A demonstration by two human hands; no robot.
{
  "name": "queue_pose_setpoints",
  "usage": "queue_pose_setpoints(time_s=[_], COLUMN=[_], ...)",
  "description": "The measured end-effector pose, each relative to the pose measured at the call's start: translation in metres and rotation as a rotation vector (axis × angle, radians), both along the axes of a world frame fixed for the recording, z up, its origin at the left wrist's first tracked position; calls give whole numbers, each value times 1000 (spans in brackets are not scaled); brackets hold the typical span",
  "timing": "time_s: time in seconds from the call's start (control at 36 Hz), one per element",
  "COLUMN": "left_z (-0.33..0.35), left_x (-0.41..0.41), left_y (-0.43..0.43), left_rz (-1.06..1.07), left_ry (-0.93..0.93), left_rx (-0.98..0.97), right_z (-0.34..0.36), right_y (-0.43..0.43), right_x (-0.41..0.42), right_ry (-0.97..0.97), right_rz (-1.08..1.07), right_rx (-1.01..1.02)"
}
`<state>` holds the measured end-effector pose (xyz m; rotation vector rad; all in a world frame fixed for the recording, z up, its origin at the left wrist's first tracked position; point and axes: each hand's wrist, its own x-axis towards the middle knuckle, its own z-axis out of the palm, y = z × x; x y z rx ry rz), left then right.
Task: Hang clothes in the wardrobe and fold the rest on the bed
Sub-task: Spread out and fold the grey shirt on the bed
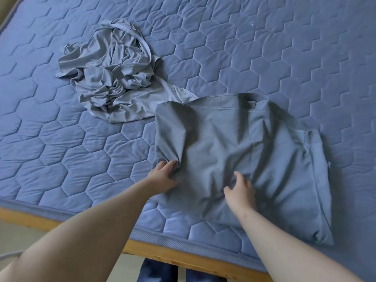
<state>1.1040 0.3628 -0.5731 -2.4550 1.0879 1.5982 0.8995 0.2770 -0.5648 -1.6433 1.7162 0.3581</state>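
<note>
A grey-blue garment point(254, 151) lies spread flat on the blue quilted mattress point(61, 139), near the front edge. My left hand point(164, 174) pinches a fold of cloth at the garment's left side. Resting on the middle of the garment is my right hand point(241, 190), its fingers loosely bent over the fabric. A crumpled grey shirt point(109, 78) sits in a heap further back and to the left, one corner of it touching the flat garment.
The wooden bed frame point(162, 253) runs along the near edge of the mattress. My legs in dark trousers point(158, 271) stand against it. Pale floor point(20, 235) shows at lower left.
</note>
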Motion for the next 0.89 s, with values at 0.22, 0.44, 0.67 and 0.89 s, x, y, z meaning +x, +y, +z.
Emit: queue_pose_setpoints(time_s=[0.22,0.44,0.67,0.89], left_z=[25,24,-10,-10], left_x=[-20,-47,-70,-64], left_y=[-80,-197,-277,-297], left_rz=[-171,-668,-736,-709], left_ry=[-371,-434,-657,-620], left_rx=[-281,-356,-383,-560], right_z=[4,-8,-30,-35], right_y=[-47,-98,-138,-140], right_x=[-27,-39,-40,-53], right_ry=[-60,-75,-82,-141], right_rz=[-141,-150,-127,-119], right_rx=[-73,-153,-44,-83])
